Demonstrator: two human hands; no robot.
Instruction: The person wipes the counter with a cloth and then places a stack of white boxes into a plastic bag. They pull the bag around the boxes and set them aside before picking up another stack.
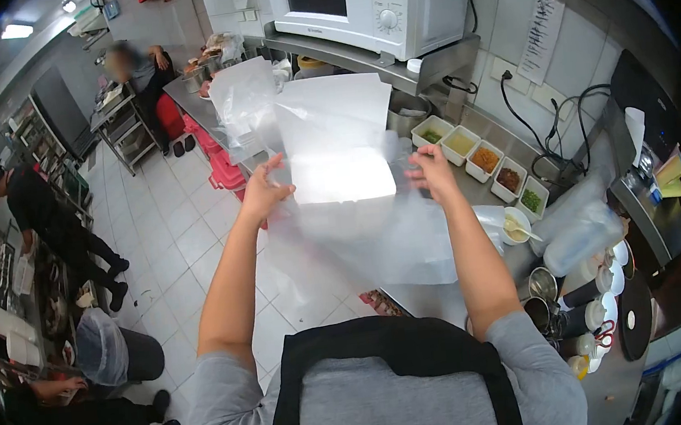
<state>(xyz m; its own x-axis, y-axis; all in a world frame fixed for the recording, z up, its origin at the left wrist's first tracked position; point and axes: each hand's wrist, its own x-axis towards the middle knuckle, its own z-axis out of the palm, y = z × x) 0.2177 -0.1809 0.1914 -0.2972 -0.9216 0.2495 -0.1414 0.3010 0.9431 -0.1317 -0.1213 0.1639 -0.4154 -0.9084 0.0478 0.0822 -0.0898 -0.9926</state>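
Note:
In front of me is a white takeaway box (pixel 343 176) with its lid raised. Thin translucent plastic (pixel 339 241) hangs below and around it. Left of the box is my left hand (pixel 266 192), its thumb and fingers apart, the thumb close to the box's side. My right hand (pixel 433 172) is at the right side, fingers spread and pointing inward, slightly blurred, beside the plastic. Whether either hand touches the plastic is hard to see. Another clear plastic bag (pixel 243 99) lies behind, to the left.
White tubs of chopped food (pixel 484 160) line the counter at right, near a bowl with a spoon (pixel 516 227). Above is a microwave (pixel 370 5) on a steel shelf. Co-workers (pixel 54 215) stand at left, near a lined bin (pixel 120 348).

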